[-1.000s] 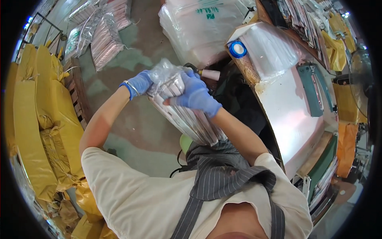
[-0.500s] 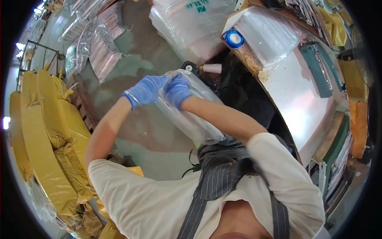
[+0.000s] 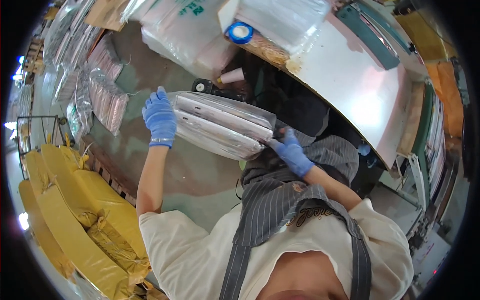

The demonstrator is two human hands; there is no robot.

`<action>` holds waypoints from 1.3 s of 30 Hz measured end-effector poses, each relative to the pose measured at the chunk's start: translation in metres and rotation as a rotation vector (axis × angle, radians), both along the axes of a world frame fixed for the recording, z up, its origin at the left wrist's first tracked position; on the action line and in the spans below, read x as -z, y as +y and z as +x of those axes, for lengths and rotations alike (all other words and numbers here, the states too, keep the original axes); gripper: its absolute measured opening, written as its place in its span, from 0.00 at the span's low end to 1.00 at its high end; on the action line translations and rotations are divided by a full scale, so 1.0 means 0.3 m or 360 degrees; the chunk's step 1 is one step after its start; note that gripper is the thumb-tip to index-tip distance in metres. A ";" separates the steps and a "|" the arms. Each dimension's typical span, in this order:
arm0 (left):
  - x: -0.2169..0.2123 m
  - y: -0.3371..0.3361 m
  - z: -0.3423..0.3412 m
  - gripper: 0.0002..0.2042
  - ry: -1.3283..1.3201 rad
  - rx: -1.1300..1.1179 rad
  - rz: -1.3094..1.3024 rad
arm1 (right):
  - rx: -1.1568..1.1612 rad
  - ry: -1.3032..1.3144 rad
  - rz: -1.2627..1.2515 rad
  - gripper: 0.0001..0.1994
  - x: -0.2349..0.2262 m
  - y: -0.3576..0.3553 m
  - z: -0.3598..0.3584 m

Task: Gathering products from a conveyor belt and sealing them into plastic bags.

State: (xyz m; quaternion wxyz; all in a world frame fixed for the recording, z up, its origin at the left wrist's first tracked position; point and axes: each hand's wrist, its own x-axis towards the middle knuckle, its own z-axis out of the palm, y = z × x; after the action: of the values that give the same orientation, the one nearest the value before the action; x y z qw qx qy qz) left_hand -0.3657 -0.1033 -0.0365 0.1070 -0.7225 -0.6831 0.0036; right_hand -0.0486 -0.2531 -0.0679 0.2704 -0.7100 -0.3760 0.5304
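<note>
Clear plastic bag of silvery flat packets (image 3: pixel 222 125) held level above the floor, in front of the apron. Left hand (image 3: pixel 160 117) clasps the far end; right hand (image 3: pixel 291 151) pinches the near corner. Film looks slick, contents likely stiff and moderately heavy. Best gripped at both ends.

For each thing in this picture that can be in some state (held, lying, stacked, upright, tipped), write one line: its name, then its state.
Clear bag of silver packets: held level between both hands, off the floor.
Left hand: blue-gloved, pressed against the bag's far end.
Right hand: blue-gloved, gripping the bag's near end.
Blue tape roll: lying flat on the table edge.
White cone spool: tipped on its side.
Yellow sacks: stacked, tied shut.
</note>
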 end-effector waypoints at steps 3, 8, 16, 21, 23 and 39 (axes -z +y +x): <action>0.065 0.036 0.022 0.17 0.0016 -0.0197 -0.0131 | 0.0141 -0.0296 0.0340 0.19 0.215 0.034 -0.052; 0.183 -0.312 -0.367 0.12 -0.1119 -0.0581 0.0100 | -0.0504 -0.0277 0.0927 0.10 0.034 0.172 -0.142; -0.447 -1.079 0.190 0.10 -0.2252 -0.1925 0.0982 | -0.1274 -0.0009 0.1695 0.03 -0.482 0.369 -0.234; -0.242 -1.266 0.357 0.08 -0.1355 -0.1450 0.1167 | -0.1673 0.0425 0.1351 0.03 0.213 0.295 -0.364; -0.231 -1.214 0.442 0.09 -0.0928 -0.1921 0.0297 | -0.2124 0.0095 0.1305 0.04 0.076 0.268 -0.444; 0.202 -1.019 0.316 0.45 -0.1225 -0.0954 -0.0694 | -0.2062 0.0701 0.0896 0.02 -0.108 -0.095 -0.386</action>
State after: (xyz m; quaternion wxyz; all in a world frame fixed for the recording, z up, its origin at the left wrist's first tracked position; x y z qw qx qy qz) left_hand -0.2709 -0.4090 -0.0972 -0.3097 -0.4502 -0.8327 -0.0895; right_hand -0.1643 -0.2815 -0.0356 0.1441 -0.1266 -0.7786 0.5975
